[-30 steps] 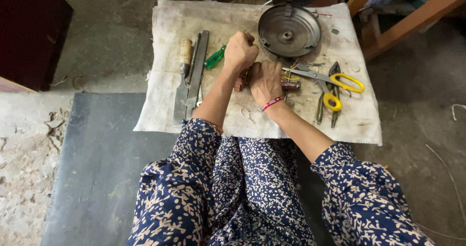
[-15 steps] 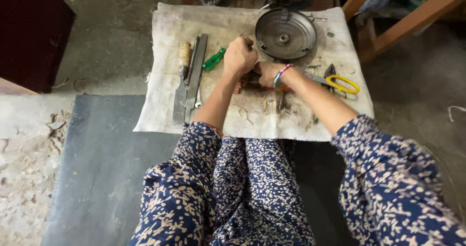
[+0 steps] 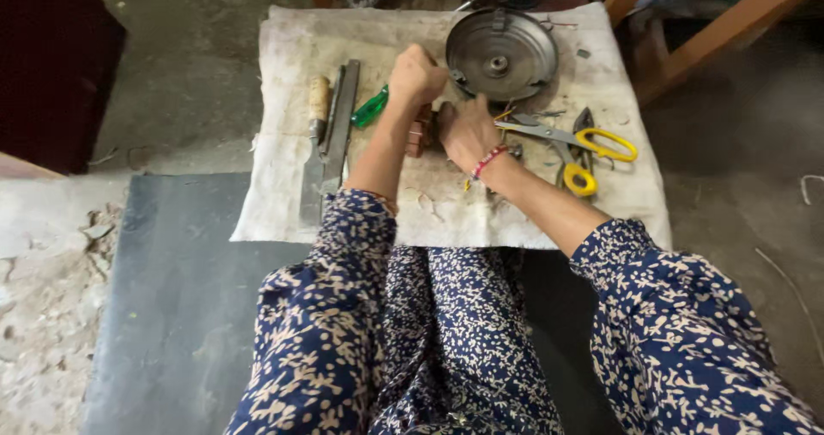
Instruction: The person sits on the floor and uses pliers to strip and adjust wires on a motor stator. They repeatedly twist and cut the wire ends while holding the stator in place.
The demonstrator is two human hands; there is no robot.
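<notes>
Grey concrete floor (image 3: 197,83) surrounds a stained white cloth (image 3: 283,186) whose near edge meets a dark slab (image 3: 180,298). Left hand (image 3: 416,76) is clenched; right hand (image 3: 466,130) closes its fingers on a small brown rusty part (image 3: 421,134) at the cloth's middle. Just beyond sits a round grey metal disc (image 3: 502,53); yellow-handled scissors (image 3: 584,143) lie right, a flat metal file (image 3: 330,134) left.

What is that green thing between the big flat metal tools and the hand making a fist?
In the head view, a green-handled screwdriver lies on the cloth, between the metal files and the left hand.
</notes>
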